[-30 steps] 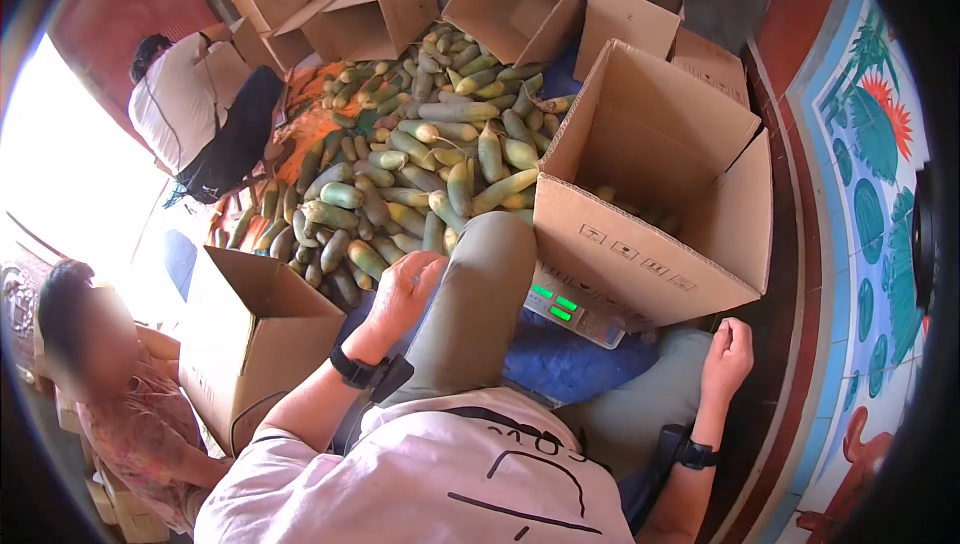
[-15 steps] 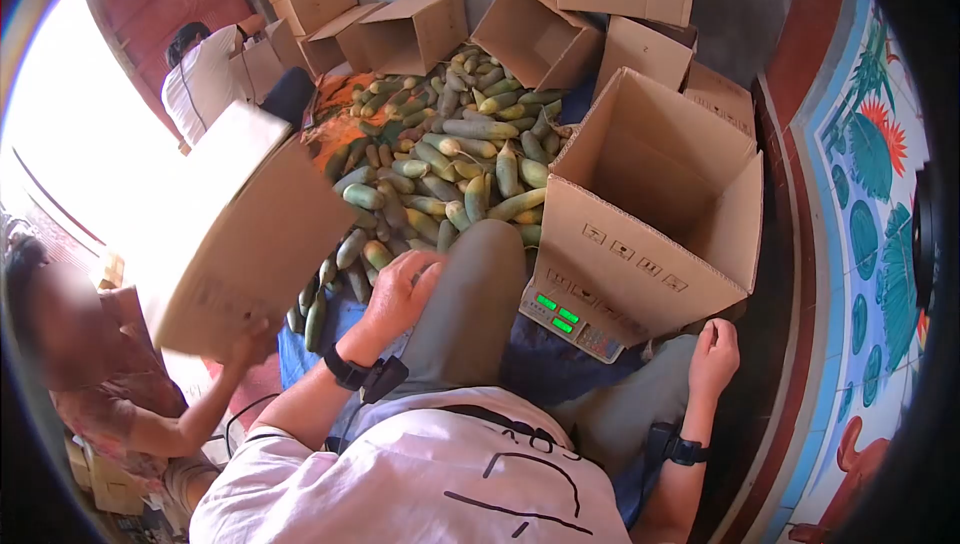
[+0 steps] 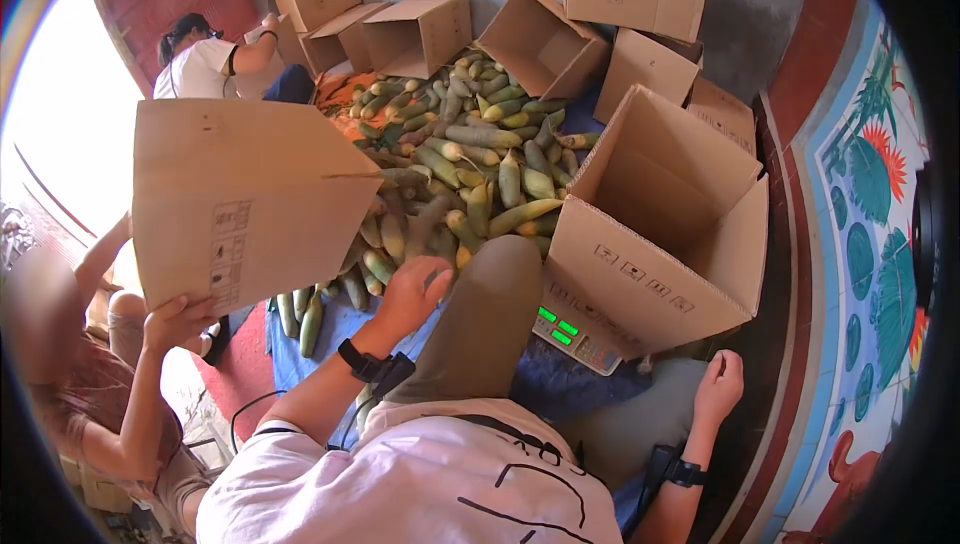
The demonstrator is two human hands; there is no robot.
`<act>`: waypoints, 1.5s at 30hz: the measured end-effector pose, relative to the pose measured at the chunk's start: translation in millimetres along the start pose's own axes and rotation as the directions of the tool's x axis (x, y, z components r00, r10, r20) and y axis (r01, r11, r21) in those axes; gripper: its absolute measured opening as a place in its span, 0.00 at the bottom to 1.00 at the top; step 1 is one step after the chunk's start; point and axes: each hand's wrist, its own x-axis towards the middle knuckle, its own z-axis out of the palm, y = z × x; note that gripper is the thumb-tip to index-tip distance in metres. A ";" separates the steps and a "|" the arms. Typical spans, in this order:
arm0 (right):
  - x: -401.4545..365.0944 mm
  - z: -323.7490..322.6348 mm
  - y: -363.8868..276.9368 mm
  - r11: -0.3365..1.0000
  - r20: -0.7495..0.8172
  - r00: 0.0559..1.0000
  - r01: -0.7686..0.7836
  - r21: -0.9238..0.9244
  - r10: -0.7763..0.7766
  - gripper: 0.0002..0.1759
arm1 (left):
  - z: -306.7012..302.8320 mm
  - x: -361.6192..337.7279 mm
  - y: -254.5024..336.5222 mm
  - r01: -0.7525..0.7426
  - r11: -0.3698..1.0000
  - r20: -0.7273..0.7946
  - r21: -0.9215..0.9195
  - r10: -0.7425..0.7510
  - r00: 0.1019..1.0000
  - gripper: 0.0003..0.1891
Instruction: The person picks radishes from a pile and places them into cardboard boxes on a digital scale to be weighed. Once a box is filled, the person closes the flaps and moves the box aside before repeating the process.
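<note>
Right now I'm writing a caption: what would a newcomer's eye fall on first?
Probably the heap of long green vegetables across the middle of the view. Right of it stands an open carton, a scale glowing green at its foot. At left, a co-worker holds up another carton.

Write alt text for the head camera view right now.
A person sits, left hand and right hand near their knees, before a heap of green vegetables. An open box stands on a scale; at left, a co-worker holds another box.
</note>
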 end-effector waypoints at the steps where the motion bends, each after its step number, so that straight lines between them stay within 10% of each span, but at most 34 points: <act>1: -0.2 -0.5 -1.6 1.000 -0.002 1.000 -0.014 -0.003 0.014 0.06 | 0.0 1.5 -5.3 -0.019 0.998 -0.004 0.052 0.019 1.000 0.10; 10: -0.6 2.3 8.3 0.999 -0.003 1.000 -0.001 -0.039 0.001 0.07 | 15.7 -1.0 -74.7 0.192 0.979 0.005 0.073 -0.193 0.981 0.12; 16: 8.7 2.6 53.2 0.828 0.089 0.919 -0.385 0.407 0.384 0.13 | 17.4 35.6 -52.4 0.329 0.944 0.122 -0.040 -0.322 0.939 0.15; 23: 70.7 -15.9 64.7 0.580 0.211 0.822 -0.531 0.617 0.528 0.30 | 31.7 107.9 -6.3 0.031 0.985 0.133 -0.169 -0.008 0.991 0.15; 27: 121.6 -24.7 15.2 0.579 0.399 0.790 -0.613 0.538 0.465 0.40 | 40.6 158.0 35.3 -0.074 0.942 0.137 -0.326 0.124 0.983 0.17; 30: 146.4 -10.0 19.3 0.641 0.470 0.822 -0.555 0.530 0.323 0.30 | 53.5 194.8 62.9 -0.090 0.922 0.234 -0.376 0.188 0.954 0.20; 45: 187.1 3.6 26.6 0.845 0.657 0.698 -0.507 0.171 0.286 0.19 | 97.1 267.8 119.3 -0.072 0.991 0.738 0.112 -0.035 0.674 0.16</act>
